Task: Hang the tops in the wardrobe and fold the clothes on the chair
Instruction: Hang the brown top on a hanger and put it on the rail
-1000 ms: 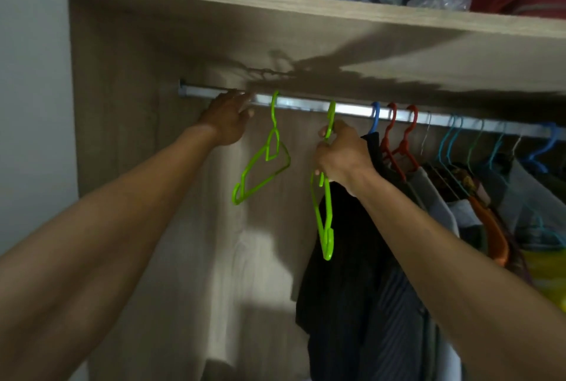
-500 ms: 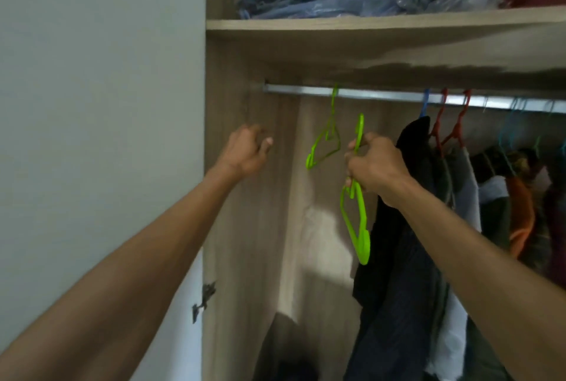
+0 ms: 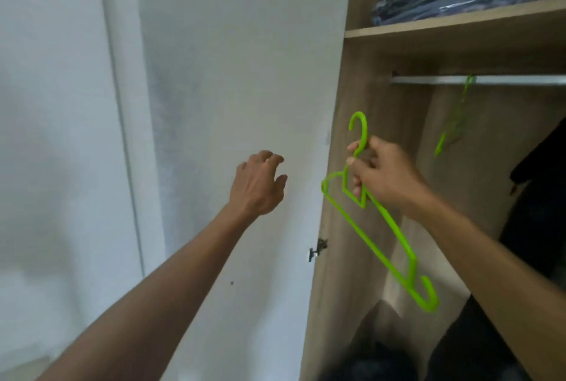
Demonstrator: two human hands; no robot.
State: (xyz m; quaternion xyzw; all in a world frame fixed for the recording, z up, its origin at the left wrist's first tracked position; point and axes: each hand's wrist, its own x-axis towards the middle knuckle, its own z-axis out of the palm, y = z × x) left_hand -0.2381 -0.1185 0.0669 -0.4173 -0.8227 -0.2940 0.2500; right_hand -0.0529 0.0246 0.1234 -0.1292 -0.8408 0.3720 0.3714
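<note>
Hanger (image 3: 386, 229) sits clamped at its neck in the right hand (image 3: 379, 175), long axis slanting down to the near right; the left hand (image 3: 260, 184), fingers loosely apart, hovers empty just left.

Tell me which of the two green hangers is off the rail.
The green hanger in the right hand: gripped at its neck, clear of the rail. The other green hanger hangs from it.

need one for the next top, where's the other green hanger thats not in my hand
In the head view, the second green hanger hangs on the wardrobe rail, upper right, beyond the right hand.
</note>
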